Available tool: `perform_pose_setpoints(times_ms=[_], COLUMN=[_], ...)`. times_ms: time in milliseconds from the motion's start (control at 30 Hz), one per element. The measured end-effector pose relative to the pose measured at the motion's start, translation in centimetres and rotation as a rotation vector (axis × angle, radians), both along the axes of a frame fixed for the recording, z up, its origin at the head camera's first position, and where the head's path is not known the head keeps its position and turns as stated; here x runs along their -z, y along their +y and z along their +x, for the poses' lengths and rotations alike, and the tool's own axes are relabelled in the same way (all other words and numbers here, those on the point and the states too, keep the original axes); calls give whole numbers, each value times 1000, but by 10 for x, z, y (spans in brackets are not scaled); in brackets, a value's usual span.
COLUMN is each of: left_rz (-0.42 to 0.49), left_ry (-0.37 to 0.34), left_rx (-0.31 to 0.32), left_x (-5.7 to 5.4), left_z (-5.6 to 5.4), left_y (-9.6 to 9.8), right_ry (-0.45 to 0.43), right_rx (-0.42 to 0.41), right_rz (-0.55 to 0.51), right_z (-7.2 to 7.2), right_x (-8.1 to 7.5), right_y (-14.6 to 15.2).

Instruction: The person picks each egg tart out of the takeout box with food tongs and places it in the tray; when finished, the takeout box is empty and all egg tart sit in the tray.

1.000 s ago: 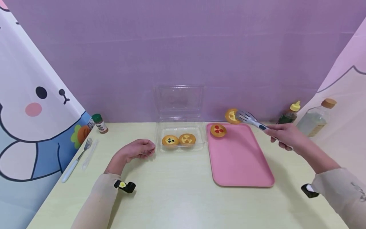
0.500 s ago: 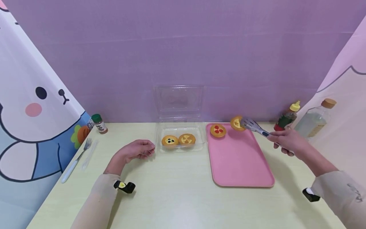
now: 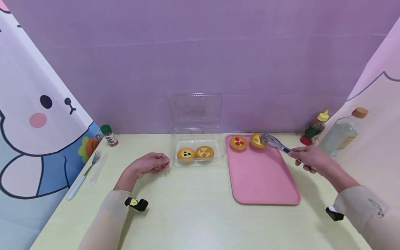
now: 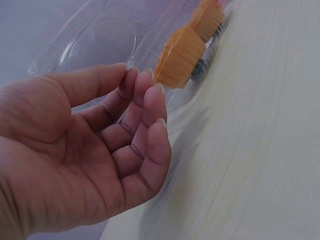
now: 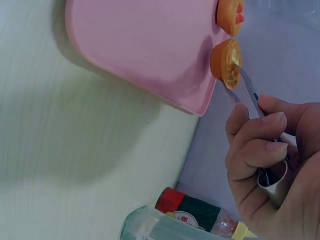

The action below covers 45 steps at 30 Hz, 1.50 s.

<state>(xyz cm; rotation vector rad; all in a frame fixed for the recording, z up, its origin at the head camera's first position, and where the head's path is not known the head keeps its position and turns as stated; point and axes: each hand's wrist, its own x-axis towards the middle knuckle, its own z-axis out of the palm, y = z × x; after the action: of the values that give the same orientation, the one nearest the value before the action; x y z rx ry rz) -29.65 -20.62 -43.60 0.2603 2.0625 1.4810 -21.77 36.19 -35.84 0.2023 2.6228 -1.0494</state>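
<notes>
My right hand (image 3: 310, 158) grips a pair of metal serving tongs (image 3: 275, 141). Their tips hold a yellow-topped tart (image 3: 257, 140) at the far edge of a pink tray (image 3: 265, 177). In the right wrist view the tongs' two arms lie at the tart's side (image 5: 220, 62). Beside it on the tray sits a tart with red topping (image 3: 238, 142). My left hand (image 3: 150, 164) lies left of a clear plastic clamshell box (image 3: 200, 139), fingers loosely curled, fingertips right at its rim. Inside the box are a tart with dark berries (image 3: 185, 153) and a yellow-topped one (image 3: 204, 152).
A sauce bottle with a yellow cap (image 3: 314, 128) and a clear bottle with a cork-coloured cap (image 3: 342, 133) stand beyond my right hand. A green-lidded spice jar (image 3: 109, 135), a fork (image 3: 82, 177) and a wrapped plastic utensil (image 3: 98, 170) are at the left.
The tongs' tart has come from behind the tray's far edge onto its far end, moving right then slightly back left beside the red-topped tart. My left hand stays still.
</notes>
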Motion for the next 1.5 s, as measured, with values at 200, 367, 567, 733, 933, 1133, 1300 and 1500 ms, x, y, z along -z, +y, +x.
perform_pose_setpoints(times_ms=[200,367,567,733,933,1133,1300,1500], left_rz=[1,-1,2,-1,-3,-6,-12,-7], left_ry=[-1,0,-4,-7,-6,-3,-5,-8], left_rx=[-4,-5,-3,0,5,5,4,1], left_x=[-1,-1,-1,0,-1,-2,0,-1], left_z=[1,1,2,1,2,1,0,0], left_y=[0,1,1,1,1,0,0,1], right_ry=[-10,-9,-26,-39,-40,-38,-48,-52], right_rx=[4,-5,2,7,8,4,6,13], right_rz=[-15,-21,-36,-27,-11,-8,-7,1], right_z=[0,2,1,1,2,2,1,0], right_x=[1,2,2,2,3,3,3,1], right_y=[0,0,1,1,1,2,1,-1])
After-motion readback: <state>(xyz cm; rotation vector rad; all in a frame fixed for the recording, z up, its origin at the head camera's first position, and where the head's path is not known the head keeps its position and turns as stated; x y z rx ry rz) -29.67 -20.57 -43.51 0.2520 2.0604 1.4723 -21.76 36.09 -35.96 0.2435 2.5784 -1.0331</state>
